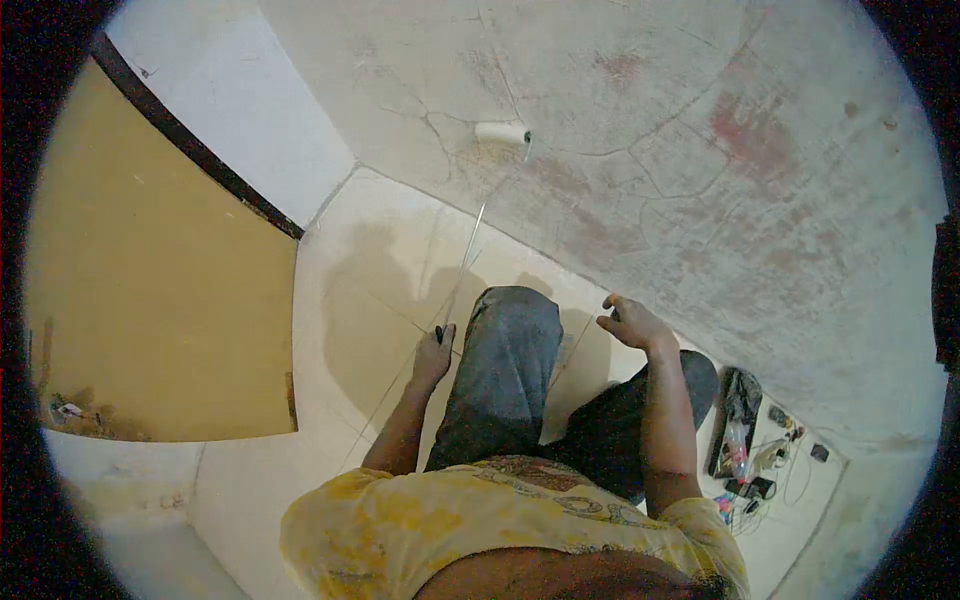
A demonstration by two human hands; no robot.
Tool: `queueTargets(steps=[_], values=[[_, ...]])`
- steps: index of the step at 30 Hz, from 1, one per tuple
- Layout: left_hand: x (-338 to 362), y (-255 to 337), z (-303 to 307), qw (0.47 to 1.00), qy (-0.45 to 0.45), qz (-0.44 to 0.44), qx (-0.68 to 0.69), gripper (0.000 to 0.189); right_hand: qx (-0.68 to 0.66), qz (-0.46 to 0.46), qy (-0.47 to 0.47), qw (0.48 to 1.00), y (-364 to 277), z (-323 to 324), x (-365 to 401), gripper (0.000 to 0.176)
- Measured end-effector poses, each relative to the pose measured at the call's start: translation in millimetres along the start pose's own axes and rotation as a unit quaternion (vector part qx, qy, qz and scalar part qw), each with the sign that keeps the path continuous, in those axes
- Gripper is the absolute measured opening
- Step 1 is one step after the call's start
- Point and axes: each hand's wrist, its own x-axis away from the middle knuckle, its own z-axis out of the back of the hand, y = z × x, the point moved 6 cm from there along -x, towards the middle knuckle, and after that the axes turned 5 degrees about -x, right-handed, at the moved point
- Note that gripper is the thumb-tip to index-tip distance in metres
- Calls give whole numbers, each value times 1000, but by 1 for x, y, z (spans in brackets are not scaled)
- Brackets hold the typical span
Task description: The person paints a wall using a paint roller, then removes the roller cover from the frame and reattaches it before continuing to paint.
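Observation:
My left hand is closed around the dark handle of a paint roller, beside my left knee. The roller's thin metal rod runs up to a white roller sleeve, which lies against the patchy grey wall. Above my right thigh hangs my right hand, its fingers loosely bent and apart, with nothing visible in them. It is close to the foot of the wall but seems not to touch it.
A yellow-brown door panel with a dark edge stands at left, by a white wall. On the pale tiled floor, at right, lie a black bag, a plastic bottle and several cables and small items.

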Motion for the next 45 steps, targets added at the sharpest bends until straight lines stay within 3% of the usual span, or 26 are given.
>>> queueTargets(steps=[5, 9, 14, 15, 20, 23, 26, 32, 37, 41, 45], values=[[-38, 49, 47, 997, 45, -9, 56, 58, 1, -3, 4, 1000, 2, 0, -3, 50], [-49, 108, 91, 994, 29, 20, 104, 57, 0, -8, -1, 1000, -5, 5, 5, 50], [-57, 76, 55, 995, 32, 1, 94, 58, -2, 9, 23, 1000, 1, 3, 4, 47], [-36, 80, 55, 995, 10, 66, 70, 61, -2, 13, 27, 1000, 0, 3, 5, 46], [-3, -9, -19, 999, -41, 15, 28, 66, -4, 8, 12, 1000, -5, 4, 5, 48], [13, -16, -22, 998, -57, -19, 34, 66, -6, 7, 15, 1000, -7, 5, 6, 49], [3, -14, -7, 999, -2, -19, -47, 64, -9, 4, 13, 1000, -5, 4, 6, 49], [-29, 62, 68, 995, 82, -48, 23, 58, -1, 7, 16, 1000, -5, 4, 6, 49], [-68, 86, 89, 992, 69, -18, 99, 59, 1, 7, 26, 1000, 0, 5, 6, 48], [-51, 74, 66, 997, 40, 36, 63, 60, -3, 3, 28, 1000, 2, 5, 6, 48], [-29, 1, -5, 998, -14, 21, 52, 61, -13, 22, 29, 999, 2, 4, 2, 48]])
